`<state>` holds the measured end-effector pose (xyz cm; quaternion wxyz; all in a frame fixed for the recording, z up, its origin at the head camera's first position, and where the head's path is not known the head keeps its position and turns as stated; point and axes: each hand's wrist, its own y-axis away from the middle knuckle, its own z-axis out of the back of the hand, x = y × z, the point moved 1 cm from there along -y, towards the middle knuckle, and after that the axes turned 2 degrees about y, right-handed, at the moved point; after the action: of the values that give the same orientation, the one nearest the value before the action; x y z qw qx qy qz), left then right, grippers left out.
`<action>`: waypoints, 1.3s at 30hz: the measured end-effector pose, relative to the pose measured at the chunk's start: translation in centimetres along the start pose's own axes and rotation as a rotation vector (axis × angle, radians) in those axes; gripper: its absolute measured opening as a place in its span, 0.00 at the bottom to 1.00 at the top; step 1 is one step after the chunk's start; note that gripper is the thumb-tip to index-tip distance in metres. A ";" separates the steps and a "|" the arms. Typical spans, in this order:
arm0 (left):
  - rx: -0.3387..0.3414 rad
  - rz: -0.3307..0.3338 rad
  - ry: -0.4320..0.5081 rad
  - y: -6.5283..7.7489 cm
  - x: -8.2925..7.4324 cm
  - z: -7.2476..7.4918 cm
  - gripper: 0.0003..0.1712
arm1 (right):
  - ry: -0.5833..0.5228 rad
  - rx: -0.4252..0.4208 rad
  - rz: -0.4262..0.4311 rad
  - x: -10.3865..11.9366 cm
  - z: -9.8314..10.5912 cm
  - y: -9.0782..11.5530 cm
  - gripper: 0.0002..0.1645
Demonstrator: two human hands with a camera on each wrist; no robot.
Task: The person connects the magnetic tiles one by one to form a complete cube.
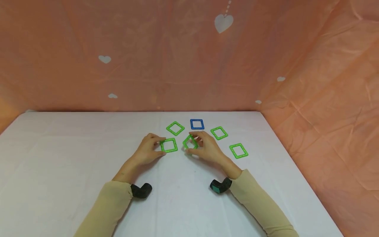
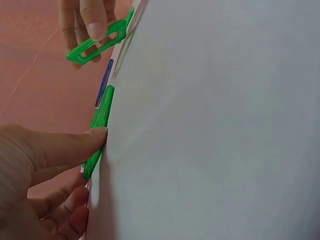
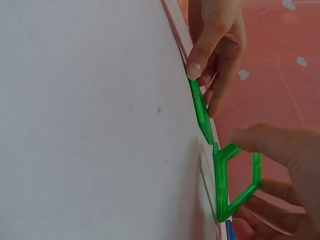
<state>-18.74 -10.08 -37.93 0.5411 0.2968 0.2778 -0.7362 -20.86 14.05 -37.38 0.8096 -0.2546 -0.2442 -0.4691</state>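
In the head view my left hand (image 1: 147, 149) pinches the left side of a green square magnetic tile (image 1: 176, 144), an open frame lying flat or nearly so on the white table. The left wrist view has the thumb pressed on this tile's edge. My right hand (image 1: 208, 148) holds another green square magnetic tile (image 1: 186, 139) between thumb and fingers. That second tile is tilted and appears raised off the table, a short gap to the right of the first. In the right wrist view the held tile (image 3: 221, 185) stands nearly upright.
Behind the hands lie a green tile (image 1: 170, 125) and a blue square tile (image 1: 196, 120). Two more green tiles (image 1: 214, 135) (image 1: 242, 156) lie to the right. Black devices (image 1: 141, 191) (image 1: 220, 185) sit at both wrists. An orange sheet (image 1: 165, 65) with white hearts hangs behind the table (image 1: 74, 164).
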 end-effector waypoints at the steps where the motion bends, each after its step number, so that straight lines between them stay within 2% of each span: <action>1: 0.000 -0.006 0.001 0.0 0.0 -0.1 0.29 | -0.006 -0.004 0.006 0.0 0.0 0.0 0.38; 4: 0.003 -0.021 0.003 -0.2 -0.1 -0.4 0.29 | -0.016 -0.016 0.021 0.0 0.0 -0.1 0.39; 8: 0.011 -0.009 0.012 -0.5 -0.1 -1.0 0.29 | -0.050 -0.020 0.018 -0.1 0.1 -0.3 0.40; 16: 0.022 -0.029 0.022 -0.7 -0.3 -2.0 0.28 | -0.186 -0.005 -0.046 -0.4 0.3 -0.1 0.42; 26: -0.006 -0.059 0.019 -0.3 -0.2 -1.8 0.29 | -0.293 0.016 0.006 -0.4 0.1 -0.6 0.42; 33: 0.005 -0.023 0.038 0.0 0.0 -1.7 0.29 | -0.322 0.048 0.029 -0.6 -0.4 -0.9 0.42; 39: 0.009 -0.019 0.049 0.0 0.0 -1.7 0.29 | -0.334 0.070 0.031 -0.5 -0.6 -0.9 0.41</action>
<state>-18.53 -8.89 -39.07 0.5258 0.3144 0.2902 -0.7352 -21.82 13.60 -37.94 0.7732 -0.3046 -0.3876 -0.3989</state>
